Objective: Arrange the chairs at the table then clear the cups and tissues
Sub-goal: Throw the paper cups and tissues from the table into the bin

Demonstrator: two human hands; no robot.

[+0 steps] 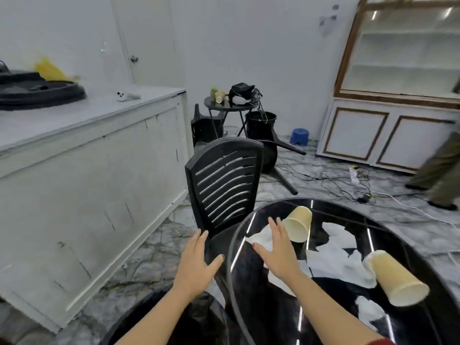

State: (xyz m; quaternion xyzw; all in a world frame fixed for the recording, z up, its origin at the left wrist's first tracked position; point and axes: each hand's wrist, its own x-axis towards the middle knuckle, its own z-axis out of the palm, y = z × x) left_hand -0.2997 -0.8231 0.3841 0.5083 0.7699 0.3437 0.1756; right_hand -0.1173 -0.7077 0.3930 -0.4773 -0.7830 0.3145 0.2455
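Here, nearest to the camera, the left hand [196,265] is spread with straight fingers, its fingertips at the lower corner of the black chair [224,185], and whether they truly touch it I cannot tell; it grips nothing. The right hand [278,247] is also released, fingers straight and apart, hovering above the left part of the round black desk [236,245], just over a white tissue [261,236]. Close on its right a paper cup [297,224] lies on its side, the long axis running from far to near, the open mouth toward the camera. A second cup [395,278] lies on its side on the right part of the desk, its mouth pointing to the lower right and its base toward the middle, resting on more torn tissues [341,262] spread across the glossy top. The black chair stands upright at the left edge of the desk, its slatted back leaning a little to the right, the seat partly under the rim. To the left a long white counter [87,158] closes that side. Behind the chair another chair [278,155] lies fallen on the marble floor [154,245], legs sticking out to the right, with cables [336,183] spread around it. Further back a small round table [229,105] carries a black bag [242,92], beside a black bucket [261,125] and a blue stool [300,136]. On the far right a white cabinet [388,135] stands against the wall, and a person's legs [443,175] show at the edge.
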